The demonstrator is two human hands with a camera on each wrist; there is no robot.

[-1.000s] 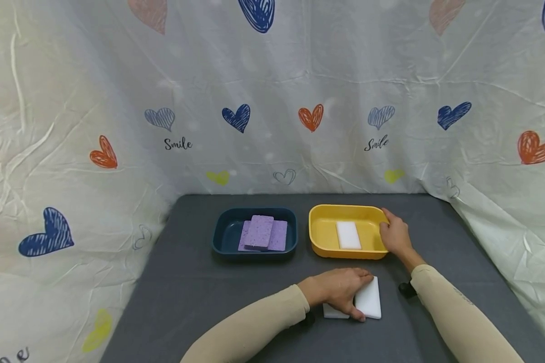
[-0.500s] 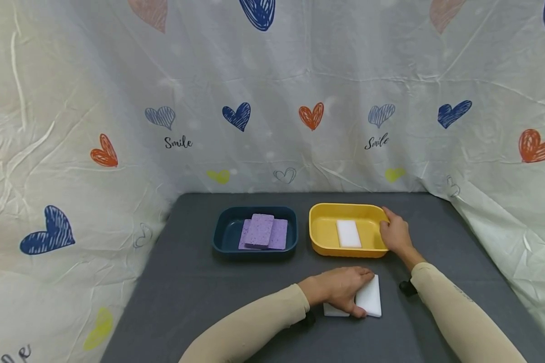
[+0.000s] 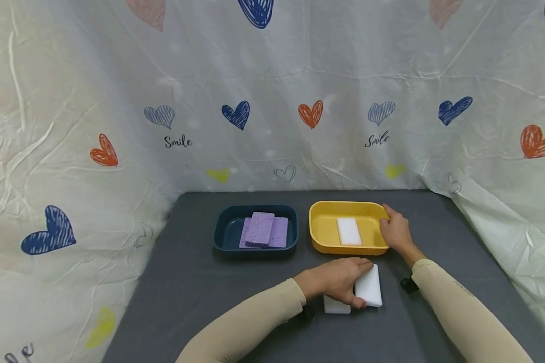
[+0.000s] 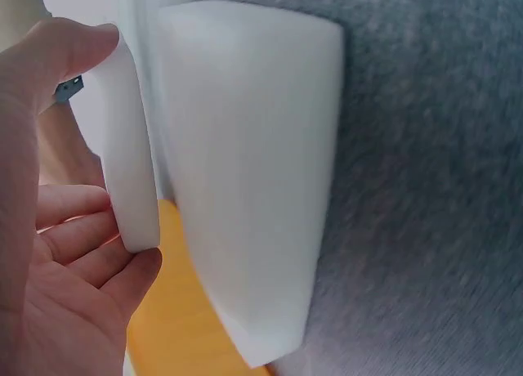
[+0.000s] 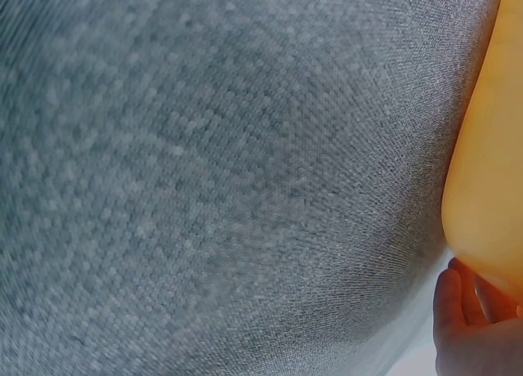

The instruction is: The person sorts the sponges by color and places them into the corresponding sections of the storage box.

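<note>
My left hand (image 3: 338, 278) pinches a white sponge (image 3: 369, 286) between thumb and fingers, slightly raised off the table. In the left wrist view the held sponge (image 4: 132, 163) stands on edge between thumb and fingertips. A second white sponge (image 3: 337, 305) lies on the cloth under that hand, partly hidden by it. My right hand (image 3: 397, 234) grips the right end of a yellow tray (image 3: 322, 229), where one white sponge (image 3: 348, 232) rests inside. From the right wrist, the fingers (image 5: 448, 298) appear at the tray's rounded corner.
Left of the yellow tray stands a dark blue tray (image 3: 224, 234) with several purple sponges (image 3: 260, 229) piled in it. Dark grey cloth covers the table (image 3: 200, 297). Behind it hangs a pale curtain (image 3: 272, 85) printed with hearts.
My left hand has lifted its white sponge a little and moved slightly toward the yellow tray, showing more of the sponge beneath. The right hand keeps its hold on the tray.
</note>
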